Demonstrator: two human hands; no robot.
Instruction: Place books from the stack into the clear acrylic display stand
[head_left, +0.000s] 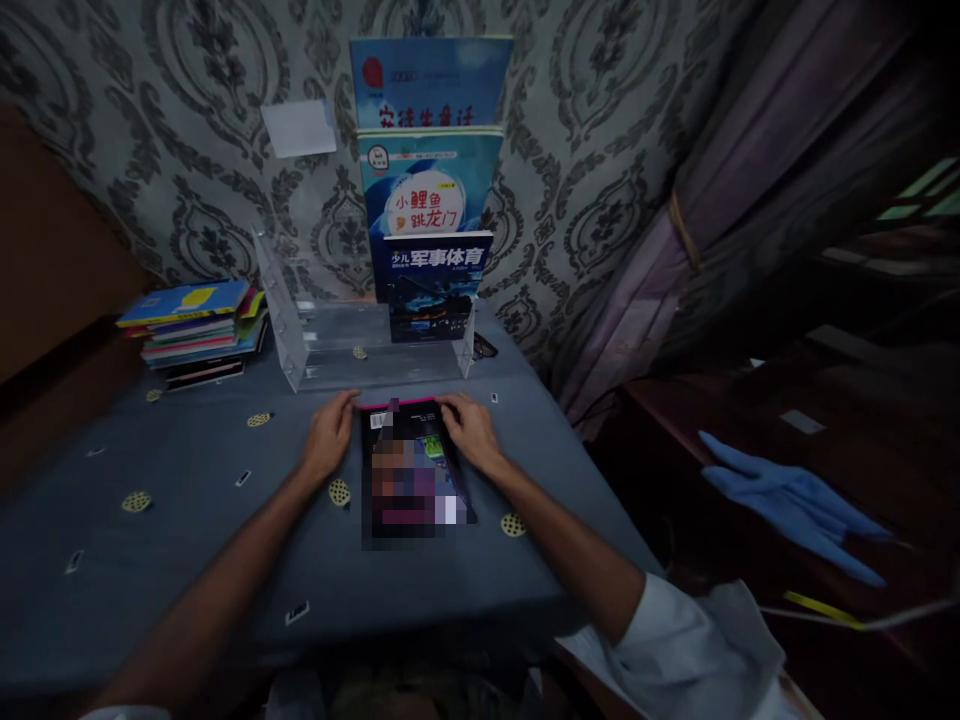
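Note:
A dark book [412, 420] with a pink far edge lies on the cloth in front of me, a barcode near its far left corner. Much of its cover is blurred out by pixel blocks. My left hand [331, 432] is closed at its far left corner, fingers curled against the edge. At the far right corner, my right hand [471, 430] grips the book's side, with fingers bent over the edge. Just beyond stands a clear stepped book rack [281, 310]. On its right side stand a dark blue book [435, 285], a light blue book [427, 190] and a taller blue book [435, 80].
A pile of books [199, 325] sits at the table's back left. Dark glasses [484, 347] lie behind the rack's right side. Patterned wallpaper [210, 130] with a white card [300, 128] rises behind. To the right are a tied curtain [637, 290] and blue gloves [787, 500].

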